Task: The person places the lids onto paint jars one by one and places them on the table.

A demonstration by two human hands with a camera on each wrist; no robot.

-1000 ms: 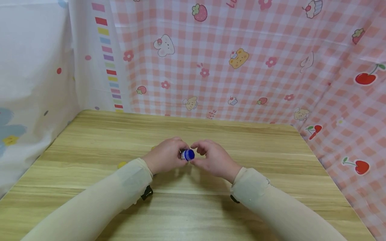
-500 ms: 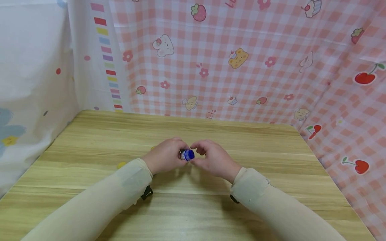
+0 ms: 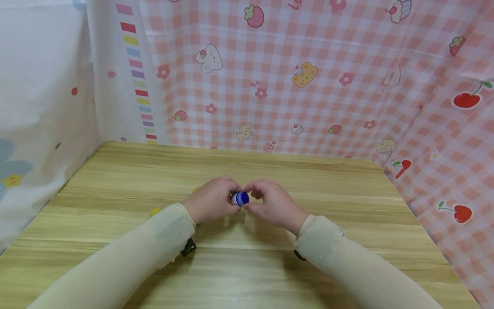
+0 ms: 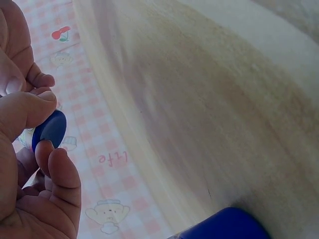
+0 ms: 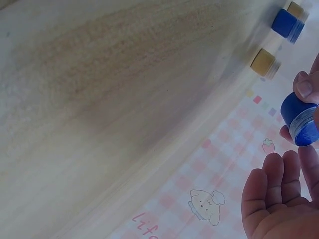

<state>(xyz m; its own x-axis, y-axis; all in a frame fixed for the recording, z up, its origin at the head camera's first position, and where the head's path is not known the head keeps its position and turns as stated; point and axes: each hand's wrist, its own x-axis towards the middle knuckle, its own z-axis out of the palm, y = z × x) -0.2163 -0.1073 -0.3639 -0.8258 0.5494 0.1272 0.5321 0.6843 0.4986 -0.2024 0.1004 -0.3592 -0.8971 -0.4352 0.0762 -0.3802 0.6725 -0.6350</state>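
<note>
Above the middle of the table, my left hand [image 3: 211,201] grips a small jar [image 3: 242,198] lying on its side. Its deep-blue end faces right, and a pale band shows beside the left fingers. In the left wrist view, the left thumb [image 4: 30,110] and a fingertip press the rim of its other round blue end [image 4: 57,128]. My right hand [image 3: 275,204] is curved loosely beside the jar, thumb tip at the lower edge of the blue end and index tip above it. The right wrist view shows the right hand's fingers [image 5: 272,181] mostly straight, one tip against the jar [image 5: 294,108].
Behind the left forearm, a yellow piece [image 3: 155,211] peeks out on the wooden table [image 3: 247,270]. The right wrist view has a yellow jar [image 5: 263,62] and a blue jar [image 5: 287,24] standing there. A pink checked cloth [image 3: 266,107] hangs behind the table.
The right index tip has come slightly closer to the left hand above the jar. The jar and the left hand stay in place.
</note>
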